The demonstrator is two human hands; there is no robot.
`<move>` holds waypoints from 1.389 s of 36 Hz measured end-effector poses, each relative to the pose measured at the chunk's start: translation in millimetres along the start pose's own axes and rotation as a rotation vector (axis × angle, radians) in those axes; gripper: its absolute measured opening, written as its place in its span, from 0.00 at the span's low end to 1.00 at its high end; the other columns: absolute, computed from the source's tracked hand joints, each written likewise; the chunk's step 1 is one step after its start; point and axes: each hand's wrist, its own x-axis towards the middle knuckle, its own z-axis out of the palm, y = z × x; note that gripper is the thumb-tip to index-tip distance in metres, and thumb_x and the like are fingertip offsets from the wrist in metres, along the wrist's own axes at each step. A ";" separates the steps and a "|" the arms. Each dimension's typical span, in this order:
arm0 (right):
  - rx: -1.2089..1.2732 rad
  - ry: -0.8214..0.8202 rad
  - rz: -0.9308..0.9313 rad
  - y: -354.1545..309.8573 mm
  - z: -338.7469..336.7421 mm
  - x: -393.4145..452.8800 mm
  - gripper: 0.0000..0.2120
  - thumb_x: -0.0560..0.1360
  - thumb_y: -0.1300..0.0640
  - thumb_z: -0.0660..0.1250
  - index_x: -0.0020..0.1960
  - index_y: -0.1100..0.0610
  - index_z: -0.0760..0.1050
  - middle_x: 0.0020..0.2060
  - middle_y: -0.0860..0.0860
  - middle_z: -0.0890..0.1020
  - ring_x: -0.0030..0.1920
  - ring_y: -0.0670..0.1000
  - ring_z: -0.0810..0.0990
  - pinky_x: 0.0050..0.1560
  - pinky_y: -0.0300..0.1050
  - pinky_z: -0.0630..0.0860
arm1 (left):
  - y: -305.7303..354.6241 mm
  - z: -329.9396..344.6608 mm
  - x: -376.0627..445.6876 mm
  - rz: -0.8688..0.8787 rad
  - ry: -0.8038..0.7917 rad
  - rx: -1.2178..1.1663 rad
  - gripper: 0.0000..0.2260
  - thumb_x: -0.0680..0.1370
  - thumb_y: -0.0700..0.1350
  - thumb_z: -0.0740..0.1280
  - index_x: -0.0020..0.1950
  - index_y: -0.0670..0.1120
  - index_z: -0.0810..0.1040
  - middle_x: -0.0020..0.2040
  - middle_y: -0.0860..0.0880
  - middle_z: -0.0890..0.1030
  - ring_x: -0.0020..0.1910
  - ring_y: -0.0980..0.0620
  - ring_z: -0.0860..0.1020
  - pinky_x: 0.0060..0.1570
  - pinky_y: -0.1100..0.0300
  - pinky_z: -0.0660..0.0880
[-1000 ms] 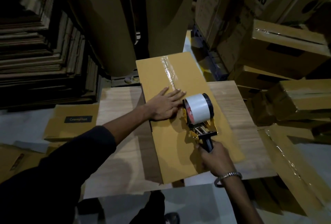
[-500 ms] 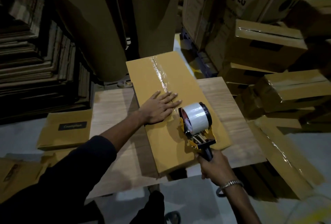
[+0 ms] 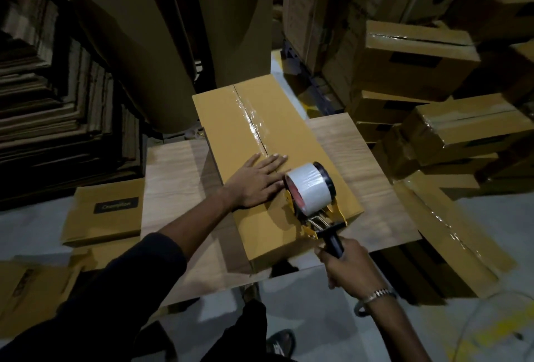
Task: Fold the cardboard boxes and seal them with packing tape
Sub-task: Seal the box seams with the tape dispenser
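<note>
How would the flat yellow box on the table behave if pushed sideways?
The box likely slides easily: smooth cardboard on a smooth wooden table, steadied only by the flat left hand. It probably weighs little, being shallow. Its near end overhangs the table edge, so it might tip.

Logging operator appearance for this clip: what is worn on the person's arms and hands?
Both hands are bare, no gloves. The left hand comes from a dark sleeve pushed up toward the elbow, leaving the forearm uncovered. The right hand has a silver metal bracelet at the wrist, with a darker band below it; no sleeve shows on that forearm.
</note>
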 end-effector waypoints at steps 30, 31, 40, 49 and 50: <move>0.114 0.047 0.042 63.5 17.7 -54.7 0.16 0.79 0.52 0.73 0.37 0.59 0.75 0.24 0.56 0.79 0.26 0.53 0.81 0.30 0.43 0.77 | 45.2 14.2 -8.0 -0.102 0.043 -0.010 0.38 0.79 0.77 0.38 0.85 0.61 0.41 0.86 0.50 0.43 0.85 0.48 0.41 0.80 0.34 0.41; 0.111 0.044 0.031 65.4 18.1 -53.7 0.16 0.79 0.51 0.73 0.37 0.58 0.76 0.24 0.56 0.79 0.27 0.53 0.82 0.33 0.47 0.79 | 51.6 14.2 -8.2 -0.133 0.033 -0.017 0.41 0.76 0.78 0.36 0.85 0.60 0.40 0.86 0.49 0.41 0.85 0.46 0.40 0.79 0.32 0.39; 0.121 0.056 0.017 70.0 18.5 -53.4 0.16 0.79 0.49 0.73 0.41 0.60 0.78 0.25 0.56 0.80 0.28 0.54 0.82 0.37 0.54 0.81 | 74.2 20.1 -5.1 -0.226 0.011 0.008 0.46 0.71 0.78 0.31 0.85 0.54 0.35 0.85 0.46 0.37 0.84 0.44 0.37 0.77 0.30 0.40; 0.209 0.041 0.069 89.8 16.5 -74.8 0.19 0.78 0.46 0.73 0.39 0.60 0.75 0.24 0.56 0.78 0.27 0.54 0.80 0.37 0.51 0.77 | 78.8 18.3 -8.0 -0.251 0.060 -0.073 0.48 0.73 0.82 0.38 0.86 0.56 0.39 0.85 0.49 0.40 0.85 0.47 0.39 0.77 0.30 0.37; 0.220 0.042 0.074 90.0 18.2 -73.6 0.18 0.78 0.47 0.73 0.40 0.60 0.76 0.25 0.55 0.79 0.27 0.54 0.80 0.36 0.50 0.76 | 78.1 18.3 -8.8 -0.241 0.062 -0.075 0.48 0.73 0.82 0.38 0.86 0.55 0.40 0.85 0.48 0.40 0.85 0.47 0.39 0.77 0.30 0.37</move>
